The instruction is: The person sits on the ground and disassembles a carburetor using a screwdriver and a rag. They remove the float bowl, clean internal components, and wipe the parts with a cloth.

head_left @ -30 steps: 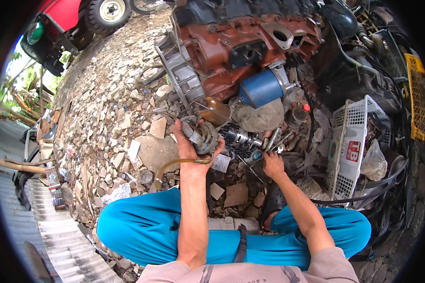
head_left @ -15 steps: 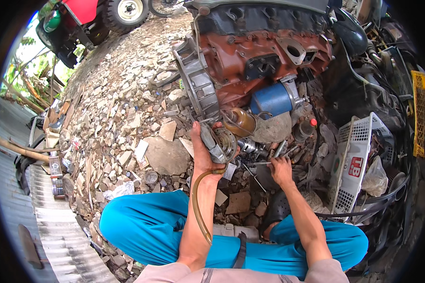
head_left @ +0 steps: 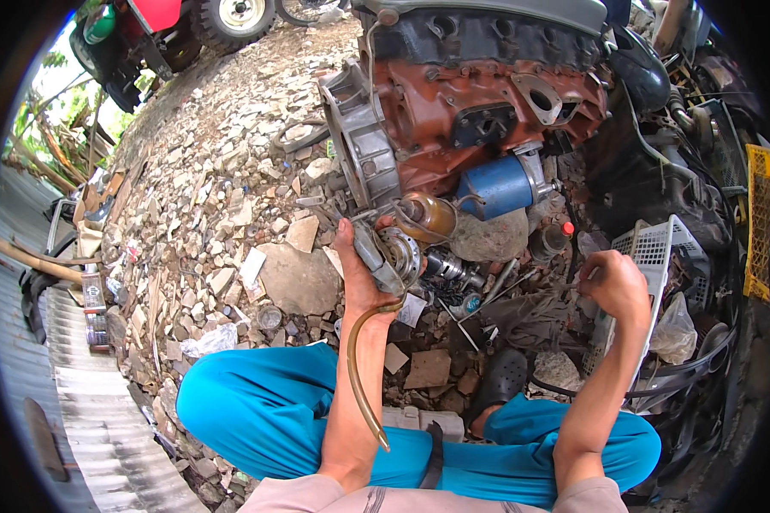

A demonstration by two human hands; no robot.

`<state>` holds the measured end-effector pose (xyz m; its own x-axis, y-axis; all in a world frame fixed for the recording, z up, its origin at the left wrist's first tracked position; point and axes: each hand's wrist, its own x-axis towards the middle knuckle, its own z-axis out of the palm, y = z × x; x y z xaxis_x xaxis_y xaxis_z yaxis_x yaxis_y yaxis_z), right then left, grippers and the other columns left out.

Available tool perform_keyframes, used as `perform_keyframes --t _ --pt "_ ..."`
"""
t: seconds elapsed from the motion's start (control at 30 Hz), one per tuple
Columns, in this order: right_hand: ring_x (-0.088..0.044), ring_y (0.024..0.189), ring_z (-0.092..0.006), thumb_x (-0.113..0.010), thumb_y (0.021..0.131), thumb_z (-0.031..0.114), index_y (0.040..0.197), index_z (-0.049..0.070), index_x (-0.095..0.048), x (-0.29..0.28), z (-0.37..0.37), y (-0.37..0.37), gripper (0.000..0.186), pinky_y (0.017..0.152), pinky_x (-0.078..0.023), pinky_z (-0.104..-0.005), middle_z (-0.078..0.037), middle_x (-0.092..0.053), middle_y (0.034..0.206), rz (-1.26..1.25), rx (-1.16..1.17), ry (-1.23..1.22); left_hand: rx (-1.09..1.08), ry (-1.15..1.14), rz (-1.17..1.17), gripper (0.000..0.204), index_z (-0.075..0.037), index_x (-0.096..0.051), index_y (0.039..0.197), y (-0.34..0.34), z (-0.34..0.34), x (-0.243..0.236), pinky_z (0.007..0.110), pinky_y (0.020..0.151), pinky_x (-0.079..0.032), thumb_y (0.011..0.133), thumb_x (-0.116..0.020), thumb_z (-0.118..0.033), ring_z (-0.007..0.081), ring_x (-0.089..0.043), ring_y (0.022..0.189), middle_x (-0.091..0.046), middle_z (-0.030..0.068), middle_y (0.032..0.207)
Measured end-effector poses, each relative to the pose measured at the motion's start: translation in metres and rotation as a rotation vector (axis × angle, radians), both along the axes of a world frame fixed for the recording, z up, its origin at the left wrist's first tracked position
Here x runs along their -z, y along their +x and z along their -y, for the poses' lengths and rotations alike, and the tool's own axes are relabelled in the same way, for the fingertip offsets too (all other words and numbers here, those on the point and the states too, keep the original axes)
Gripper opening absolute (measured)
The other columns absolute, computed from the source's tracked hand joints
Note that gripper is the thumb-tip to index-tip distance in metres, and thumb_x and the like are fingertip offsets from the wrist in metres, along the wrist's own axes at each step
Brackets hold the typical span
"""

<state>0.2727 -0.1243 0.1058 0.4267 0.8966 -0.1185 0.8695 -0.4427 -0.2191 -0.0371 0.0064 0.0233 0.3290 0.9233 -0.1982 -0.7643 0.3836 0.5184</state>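
Observation:
My left hand [head_left: 361, 278] is wrapped around a grey metal housing [head_left: 376, 256] with a round, holed flange [head_left: 402, 255]. A brown rubber hose [head_left: 357, 359] hangs from beside it along my left forearm. Just beyond lies an amber-brown cylinder [head_left: 426, 215], near the blue canister filter [head_left: 498, 186] on the engine block [head_left: 436, 120]. My right hand [head_left: 618, 286] is raised at the near-left side of a white plastic crate [head_left: 650, 256], its fingers curled inward; anything in them is hidden. Between my hands, a dark metal shaft-like part [head_left: 453, 267] and a thin metal rod [head_left: 460, 325] lie on the ground.
A dark bottle with a red cap [head_left: 553, 239] stands beyond the dark cloth [head_left: 535, 316]. Flat stones [head_left: 299, 278] and rubble cover the ground to the left. A clear plastic bag [head_left: 676, 332] and black hoses [head_left: 684, 376] are at the right. A red vehicle [head_left: 158, 13] stands far left.
My right hand has lifted off the tools on the ground and moved right, to the crate. My left hand keeps its hold on the housing.

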Motion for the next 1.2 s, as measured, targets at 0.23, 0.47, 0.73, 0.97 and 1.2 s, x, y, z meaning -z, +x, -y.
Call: perform_keyframes --t 0.23,0.47,0.73,0.97,1.2 --pt "-0.056 0.055 -0.008 -0.07 0.088 0.018 0.085 0.002 -0.069 0.061 -0.034 0.017 0.017 0.05 -0.039 -0.0221 -0.005 -0.066 0.07 -0.745 0.18 0.231 0.019 -0.034 0.019 0.064 -0.006 -0.062 0.101 0.004 0.001 0.002 0.042 0.058 -0.062 0.086 -0.057 -0.068 0.0221 -0.07 0.069 -0.068 0.0086 0.087" --pt "-0.057 0.056 -0.0105 -0.066 0.094 0.028 0.091 0.0 -0.068 0.158 -0.032 0.034 0.028 0.053 -0.043 -0.024 -0.004 -0.064 0.066 -1.219 0.38 0.424 0.018 -0.042 -0.005 0.063 -0.008 -0.063 0.098 0.004 0.002 -0.001 0.043 0.059 -0.061 0.086 -0.055 -0.069 0.0223 -0.07 0.068 -0.068 0.0075 0.084" --pt "-0.058 0.057 -0.0131 -0.057 0.099 0.026 0.093 -0.001 -0.067 0.143 -0.041 0.028 0.03 0.055 -0.044 -0.0262 -0.006 -0.063 0.065 -1.401 0.221 0.449 0.038 -0.087 -0.024 0.072 -0.01 -0.058 0.111 0.003 -0.004 0.011 0.042 0.061 -0.053 0.084 -0.05 -0.076 0.037 -0.066 0.08 -0.065 0.0169 0.104" --pt "-0.065 0.069 -0.0154 -0.059 0.088 0.016 0.108 0.001 -0.07 0.24 -0.004 0.026 0.027 0.062 -0.052 -0.0261 -0.011 -0.073 0.085 -1.33 0.404 -0.333 0.053 -0.109 -0.044 0.07 -0.011 -0.057 0.114 0.004 0.0 0.013 0.044 0.07 -0.053 0.085 -0.051 -0.074 0.0375 -0.062 0.096 -0.061 0.0136 0.113" --pt "-0.066 0.067 -0.0147 -0.068 0.081 0.014 0.11 0.003 -0.071 0.295 0.024 0.016 0.032 0.057 -0.054 -0.0314 -0.01 -0.073 0.085 -0.803 0.014 -0.758 0.074 -0.138 -0.009 0.071 -0.01 -0.057 0.113 0.01 -0.002 0.013 0.044 0.069 -0.053 0.085 -0.051 -0.075 0.0387 -0.062 0.096 -0.06 0.0179 0.116"
